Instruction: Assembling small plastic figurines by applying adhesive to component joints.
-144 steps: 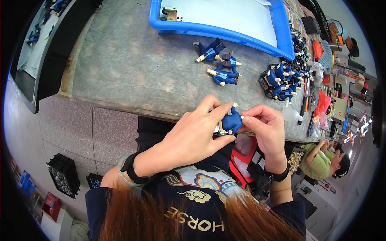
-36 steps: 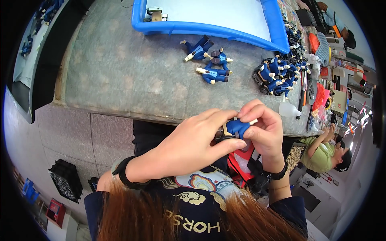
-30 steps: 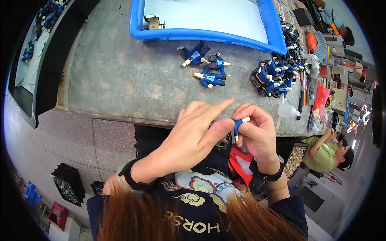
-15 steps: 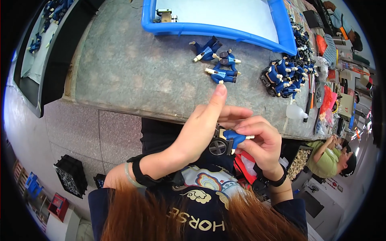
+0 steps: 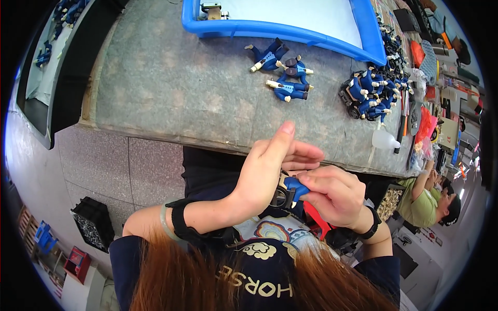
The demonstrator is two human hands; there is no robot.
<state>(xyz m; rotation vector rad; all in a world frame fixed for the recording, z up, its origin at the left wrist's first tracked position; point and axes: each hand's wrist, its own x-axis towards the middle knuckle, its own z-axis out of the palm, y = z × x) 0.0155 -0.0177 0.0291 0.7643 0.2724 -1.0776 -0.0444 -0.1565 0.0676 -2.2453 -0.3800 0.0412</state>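
A small toy figure (image 5: 297,189) in blue clothing sits in a dark toy wheelchair with a spoked wheel (image 5: 281,197), close in front of my body, just below the table edge. My right hand (image 5: 336,194) pinches the figure between thumb and fingers. With thumb raised and fingers stretched out, my left hand (image 5: 259,173) lies against the wheelchair's other side and partly covers it. Beyond my hands, three more blue figures lie on the grey table (image 5: 171,78): one with legs spread (image 5: 268,57), one beside it (image 5: 298,69), and a nearer one (image 5: 289,90).
A blue-rimmed tray (image 5: 285,27) stands at the table's far side. Figures and wheelchairs pile up (image 5: 371,93) at the right, near a white bottle (image 5: 383,139). At left is a black tray (image 5: 62,88); a black crate (image 5: 93,223) sits on the floor. Another person (image 5: 421,202) works at right.
Both hands have shifted slightly downward with the wheelchair figure. My right hand's fingers have closed further over the figure and cover more of it. The figures on the table lie unmoved.
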